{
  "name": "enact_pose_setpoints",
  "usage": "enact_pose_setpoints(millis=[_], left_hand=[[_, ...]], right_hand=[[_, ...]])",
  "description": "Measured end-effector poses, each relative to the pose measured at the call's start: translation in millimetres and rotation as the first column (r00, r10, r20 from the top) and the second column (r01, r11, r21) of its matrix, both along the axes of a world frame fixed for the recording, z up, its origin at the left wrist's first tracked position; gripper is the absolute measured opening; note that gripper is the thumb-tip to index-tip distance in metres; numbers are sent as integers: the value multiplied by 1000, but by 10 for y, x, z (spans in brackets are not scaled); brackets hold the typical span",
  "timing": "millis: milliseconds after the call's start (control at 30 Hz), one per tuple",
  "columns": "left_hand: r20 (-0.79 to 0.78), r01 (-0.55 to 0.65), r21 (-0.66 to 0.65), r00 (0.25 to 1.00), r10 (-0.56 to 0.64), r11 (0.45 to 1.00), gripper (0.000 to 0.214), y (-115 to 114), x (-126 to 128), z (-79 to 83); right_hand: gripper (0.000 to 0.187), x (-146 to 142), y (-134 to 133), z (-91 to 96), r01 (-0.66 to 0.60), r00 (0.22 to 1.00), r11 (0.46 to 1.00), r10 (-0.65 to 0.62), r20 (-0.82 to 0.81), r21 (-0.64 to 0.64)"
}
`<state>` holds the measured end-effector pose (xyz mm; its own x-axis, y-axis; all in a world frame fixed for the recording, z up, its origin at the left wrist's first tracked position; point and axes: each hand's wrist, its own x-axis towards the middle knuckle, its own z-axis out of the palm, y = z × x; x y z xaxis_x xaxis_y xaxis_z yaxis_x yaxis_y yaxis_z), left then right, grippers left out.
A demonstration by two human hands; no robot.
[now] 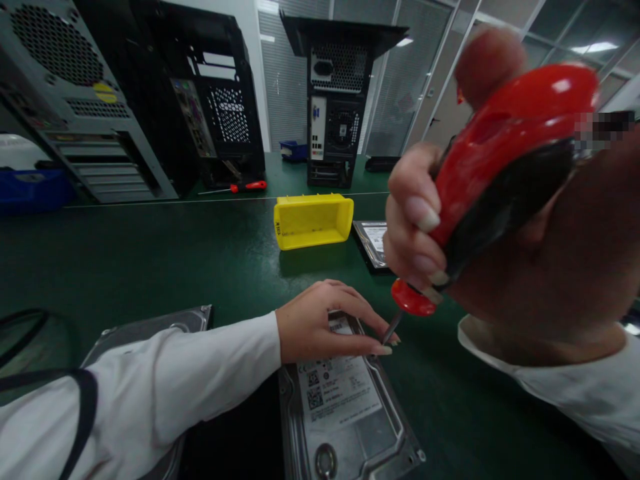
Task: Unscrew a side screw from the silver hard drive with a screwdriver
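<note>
My right hand [425, 227] is wrapped round the red and black handle of a screwdriver [500, 160], held close to the camera. Its metal shaft points down to the top right corner of a silver hard drive [345, 407] lying on the green mat. My left hand [325, 323] rests on the upper end of that drive, fingers stretched toward the screwdriver tip and touching near it.
A yellow bin [313, 220] lies on its side beyond the drive, with another hard drive [373, 243] to its right. A third drive [150, 327] lies under my left sleeve. Open computer cases [340, 100] stand at the back, a red screwdriver [247, 187] near them.
</note>
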<state>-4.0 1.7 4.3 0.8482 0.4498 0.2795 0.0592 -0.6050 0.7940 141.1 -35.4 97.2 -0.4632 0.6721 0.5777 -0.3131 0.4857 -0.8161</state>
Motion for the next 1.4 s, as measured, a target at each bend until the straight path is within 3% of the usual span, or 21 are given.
enact_pose_setpoints(millis=[133,233,400,600,700,900,1100,1400], left_hand=[[6,8,-17,1000,-8,1000,21,6,-5,-18],[14,-16,-22,1000,16,1000,17,8,-3,-32],[-1,2,19,1000,-2,1000,12,8,9,-32],[-21,-51,13,998,51,999,12,-34,5,-66],[-38,-70,-24,997,69,997,12,-42,5,-76],[-37,-47,96,998,51,994,14,11,-5,-66],[-31,-8,118,999,12,993,14,34,-4,-71],[-57,-16,76,998,21,997,13,6,-4,-33]], right_hand=[[45,-12,-5,65,3,990,992,-20,138,123],[50,-11,30,59,0,989,995,-15,150,99],[48,-26,72,-12,34,999,999,-35,23,24],[51,-43,26,-1,-78,997,996,78,12,42],[52,-69,8,1,-42,999,995,41,15,91],[55,-103,22,-26,52,999,998,-52,3,33],[53,-43,19,-36,-9,997,1000,9,71,6],[53,-19,34,-36,-1,999,999,2,34,-44]])
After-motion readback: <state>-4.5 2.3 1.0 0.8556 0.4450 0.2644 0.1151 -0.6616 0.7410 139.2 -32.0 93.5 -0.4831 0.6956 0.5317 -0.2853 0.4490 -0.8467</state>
